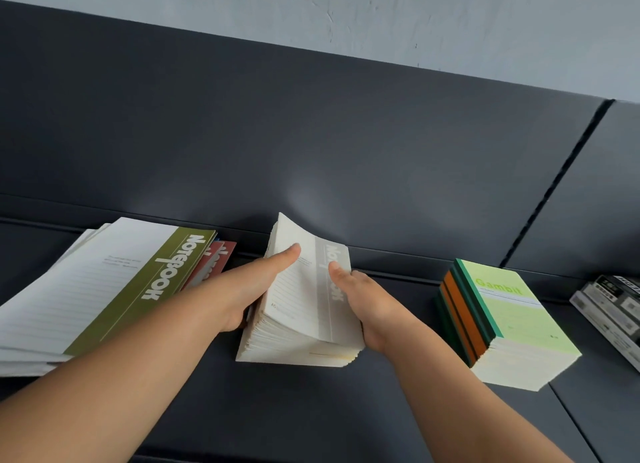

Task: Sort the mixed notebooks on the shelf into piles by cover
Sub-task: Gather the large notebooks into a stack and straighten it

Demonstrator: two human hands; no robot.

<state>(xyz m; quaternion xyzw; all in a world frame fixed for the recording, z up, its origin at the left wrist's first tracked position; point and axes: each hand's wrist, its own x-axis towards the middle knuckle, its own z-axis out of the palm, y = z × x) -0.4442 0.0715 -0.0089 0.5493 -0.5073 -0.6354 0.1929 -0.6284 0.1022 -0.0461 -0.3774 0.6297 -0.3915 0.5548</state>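
Note:
A thick stack of small white notebooks with a grey "Notebook" band [304,310] sits in the middle of the dark shelf [311,410]. My left hand [256,282] grips its left side, thumb lying on the top cover, whose far end bends upward. My right hand [360,303] grips the stack's right side, thumb on the grey band. To the left lies a loose pile of large notebooks, an olive-green-banded one [114,289] on top and red-banded ones [214,262] beneath. To the right stands a neat pile of light-green "Gambit" notebooks [512,324] with green and orange spines.
Dark shelf back panel [311,151] rises right behind the piles. At the far right edge lies a stack of black-and-white printed boxes or booklets [616,310]. A seam in the shelf runs between it and the Gambit pile.

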